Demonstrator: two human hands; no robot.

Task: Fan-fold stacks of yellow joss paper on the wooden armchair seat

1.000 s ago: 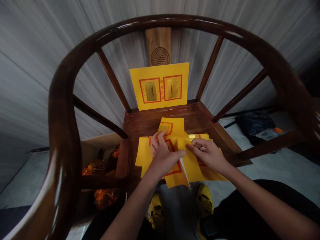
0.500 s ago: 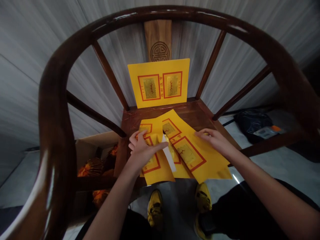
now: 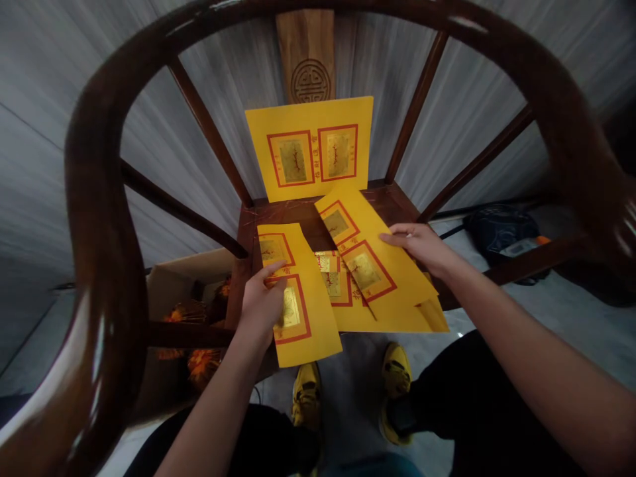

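Yellow joss paper with red frames and gold foil patches lies about both hands. My left hand point(image 3: 264, 298) grips the left edge of one yellow joss paper sheet point(image 3: 318, 334), thumb on top. My right hand point(image 3: 417, 246) pinches the right edge of another yellow joss paper sheet point(image 3: 402, 285), tilted over the seat. Between them, partly covered, more joss paper point(image 3: 342, 295) shows a gold patch. An upright yellow joss paper sheet point(image 3: 342, 112) leans at the back of the seat, touched by neither hand.
The dark wooden chair's rail point(image 3: 94, 132) curves around both arms. A cardboard box point(image 3: 171, 268) with orange decorations point(image 3: 203, 364) stands at the left. A dark bag point(image 3: 501, 228) lies on the floor at the right. Yellow shoes point(image 3: 397, 371) are below the seat's front edge.
My left hand has moved left and slightly down with its sheet, widening the gap to the right sheet. The white underside no longer shows. My right hand's sheet has risen slightly in view.
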